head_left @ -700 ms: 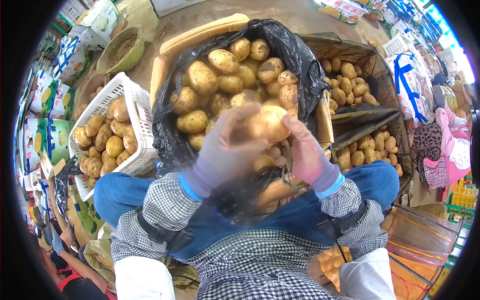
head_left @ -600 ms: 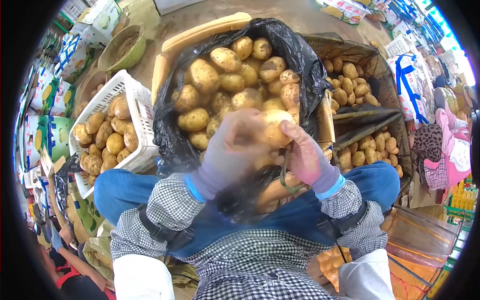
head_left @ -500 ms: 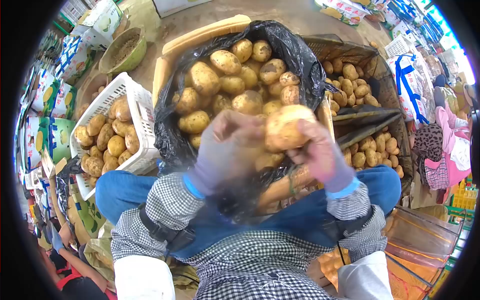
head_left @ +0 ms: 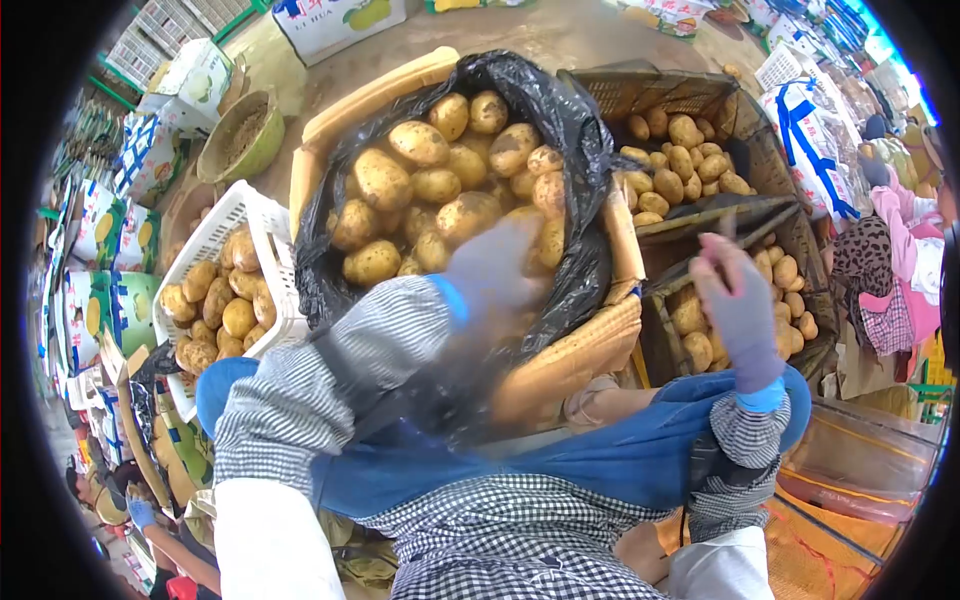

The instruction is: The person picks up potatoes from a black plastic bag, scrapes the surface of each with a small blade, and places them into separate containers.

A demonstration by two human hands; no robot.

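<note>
My left hand (head_left: 497, 265), in a grey glove with bare fingertips, reaches down over the potatoes (head_left: 382, 180) in a black plastic bag (head_left: 575, 115). Motion smears its fingers and they point into the pile. The bag lines a tan cardboard box (head_left: 624, 240) between my knees. To the right, my right hand (head_left: 735, 300), gloved the same way, hangs above a dark mesh crate (head_left: 822, 290) of smaller potatoes (head_left: 787, 272). Its fingers point away from me, loosely bent and apart, with no potato in them.
A second dark crate (head_left: 770, 140) with potatoes lies beyond my right hand. On the left stands a white plastic crate (head_left: 290, 270) of potatoes, with a green basin (head_left: 262, 145) behind it. Printed cartons (head_left: 340, 25) and a person's gloved hand (head_left: 140, 512) are farther off.
The large potato has left my right hand, which moved right over the dark crate. My left hand moved away from it, now reaching over the potatoes in the bag. The view has shifted slightly.
</note>
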